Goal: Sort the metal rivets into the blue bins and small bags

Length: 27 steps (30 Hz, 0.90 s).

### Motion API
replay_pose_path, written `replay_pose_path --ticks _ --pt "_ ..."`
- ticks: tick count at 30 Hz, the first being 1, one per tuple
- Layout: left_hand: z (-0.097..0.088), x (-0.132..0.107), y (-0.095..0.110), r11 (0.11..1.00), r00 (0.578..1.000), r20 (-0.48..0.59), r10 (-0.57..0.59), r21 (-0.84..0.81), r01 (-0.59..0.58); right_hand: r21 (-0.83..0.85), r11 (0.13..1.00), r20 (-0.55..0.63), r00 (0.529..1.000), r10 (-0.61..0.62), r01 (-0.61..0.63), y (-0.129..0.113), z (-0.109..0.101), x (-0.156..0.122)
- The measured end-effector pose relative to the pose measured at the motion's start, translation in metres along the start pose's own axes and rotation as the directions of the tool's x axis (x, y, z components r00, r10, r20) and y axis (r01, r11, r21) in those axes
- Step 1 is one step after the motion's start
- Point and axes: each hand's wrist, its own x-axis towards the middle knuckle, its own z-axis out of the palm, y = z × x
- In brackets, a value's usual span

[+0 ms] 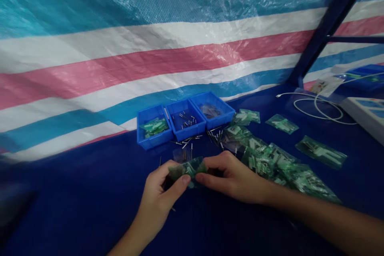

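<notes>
Striped sheeting [180,58] backs the blue surface [75,196] | head view: your left hand [159,192] and right hand [232,177] hold a green-tinted plastic packet [195,165], fingers [180,184] of both clamped on its opposite ends | packet is nearer you than three blue bins [191,131] | metal pins [186,142] lie by the bins | filled packets [262,160] heap beside your right hand

No readable text, label, brand, number or sign.

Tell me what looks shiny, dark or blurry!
Head view: glare streaks the blue, white and pink striped plastic sheet; the flat blue tabletop is dim, darkest near the bottom; blur smears the lower left corner and softens the held greenish plastic bag.
</notes>
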Motion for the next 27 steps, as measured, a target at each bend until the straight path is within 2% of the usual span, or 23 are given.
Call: replay_pose_path --ticks 15,23,27 --pt "-0.0018 -0.0012 0.008 0.999 1.0 0.017 -0.007 0.034 0.007 -0.026 0.996 0.032 0.996 0.082 -0.081 -0.0046 0.0015 0.0008" --pt "-0.003 -0.0026 0.0058 0.994 0.999 0.007 0.045 0.098 -0.046 0.023 0.997 0.049 0.996 0.077 -0.079 -0.0061 0.002 0.0019" --pt "-0.0037 -0.0048 0.0077 0.979 0.993 -0.005 0.116 0.172 -0.113 0.003 0.999 0.061 0.997 0.053 -0.053 -0.0087 0.0043 0.0024"
